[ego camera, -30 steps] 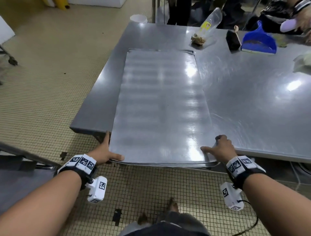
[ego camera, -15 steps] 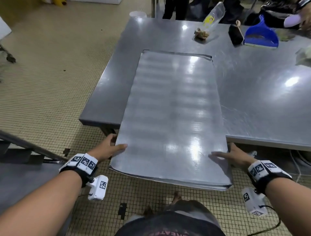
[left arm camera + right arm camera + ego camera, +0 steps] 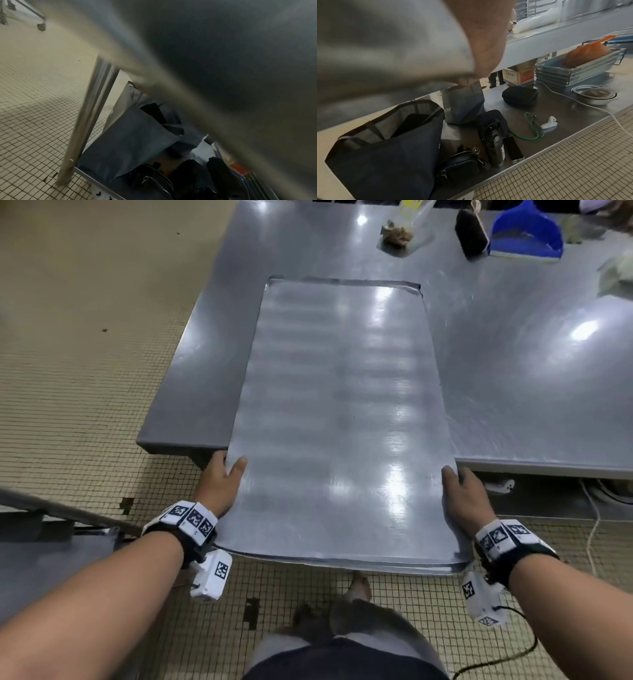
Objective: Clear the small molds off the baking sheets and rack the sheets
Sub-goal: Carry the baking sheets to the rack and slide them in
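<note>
- The baking sheet (image 3: pixel 342 422) lies lengthwise between the hands, its near end hanging off the table (image 3: pixel 531 388) toward the person and its far end resting flat on the tabletop.
- The left hand (image 3: pixel 219 487) grips the sheet's left long edge near the near corner, thumb lying on top and the fingers tucked under the rim, out of sight from above.
- The right hand (image 3: pixel 466 501) grips the opposite long edge at about the same place, thumb on top, fingers curled below.
- No small molds show on the sheet; its top looks bare, so the step in hand seems to be drawing it off the table to carry it to a rack.
- To do this well, keep both hands level with each other so the sheet comes off flat instead of twisting.
- Take the weight evenly as the far end leaves the table; that end could drop and scrape the table's edge.
- A thin, wide sheet is likely to flex, so a firm grip is sensible.
- Ahead of the hands, past the sheet's far end, sit a blue dustpan (image 3: pixel 524 234), a brush (image 3: pixel 471 229) and a plastic bag (image 3: pixel 406 229); a straight pull toward the body stays clear of them.
- No rack is clearly in view, so check the path before turning.
</note>
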Motion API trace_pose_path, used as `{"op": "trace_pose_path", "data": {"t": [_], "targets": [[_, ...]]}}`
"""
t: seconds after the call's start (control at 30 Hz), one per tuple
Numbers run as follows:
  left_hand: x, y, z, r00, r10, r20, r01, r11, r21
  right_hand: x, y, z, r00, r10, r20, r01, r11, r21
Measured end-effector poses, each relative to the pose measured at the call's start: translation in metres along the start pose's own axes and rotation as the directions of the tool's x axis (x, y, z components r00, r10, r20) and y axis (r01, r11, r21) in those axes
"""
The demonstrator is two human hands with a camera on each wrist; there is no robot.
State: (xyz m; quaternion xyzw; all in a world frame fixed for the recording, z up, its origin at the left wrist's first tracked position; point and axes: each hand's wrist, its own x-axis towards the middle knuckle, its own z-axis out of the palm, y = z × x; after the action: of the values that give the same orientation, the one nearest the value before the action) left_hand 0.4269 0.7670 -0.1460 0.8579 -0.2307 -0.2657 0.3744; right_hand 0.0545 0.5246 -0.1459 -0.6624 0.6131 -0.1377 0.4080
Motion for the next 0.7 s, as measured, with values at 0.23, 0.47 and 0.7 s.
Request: {"op": "trace_pose_path", "data": {"t": [0.23,0.47,0.7], "targets": [[-0.005,0.017,-0.011,1.0,0.021,-0.001,-0.021,0.998,-0.058,0.013,-0.011,-0.025,0.998,-0.056,-0.023,0.055,0.998,-0.031],[-0.019,0.043,-0.003,0.998,0.027,-0.055,-0.034,0.992,-0.125,0.029,-0.022,-0.053,0.99,-0.139,0.006,0.139,0.99,0.012],[-0.04,0.068,0.037,0.981,-0.025,-0.193,-0.013,0.981,-0.195,0.092,-0.016,-0.083,0.964,-0.263,0.033,0.264,0.964,-0.02]]}}
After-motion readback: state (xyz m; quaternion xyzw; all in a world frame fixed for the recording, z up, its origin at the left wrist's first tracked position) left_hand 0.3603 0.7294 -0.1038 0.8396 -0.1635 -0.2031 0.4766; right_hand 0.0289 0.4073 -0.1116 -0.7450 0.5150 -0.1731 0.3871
